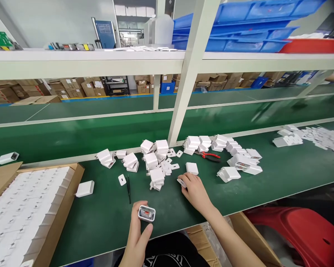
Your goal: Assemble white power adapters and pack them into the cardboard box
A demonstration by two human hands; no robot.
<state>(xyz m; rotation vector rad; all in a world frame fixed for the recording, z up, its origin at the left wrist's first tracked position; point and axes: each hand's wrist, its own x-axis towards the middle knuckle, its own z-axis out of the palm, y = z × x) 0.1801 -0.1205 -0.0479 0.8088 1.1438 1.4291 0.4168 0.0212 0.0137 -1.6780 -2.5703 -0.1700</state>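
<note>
My left hand (138, 237) is wrapped round a white charger housing (146, 213) near the table's front edge; its open end faces up and shows metal and red parts inside. Farther right, my right hand (193, 191) pinches a small white end plate (181, 182) just above the green tabletop. One white housing (192, 168) lies just beyond those fingers. A loose end plate (122, 180) and black tweezers (128, 189) are left of centre. Piled housings (156, 176) and scattered plates (166, 167) sit between the tweezers and my right hand.
A cardboard box (59, 207) of white units stands at the left, with a single housing (85, 188) beside it. Red-handled pliers (208, 155) lie among more housings (239, 161). A shelf post (183, 81) rises behind. A red stool (297, 230) is at the lower right.
</note>
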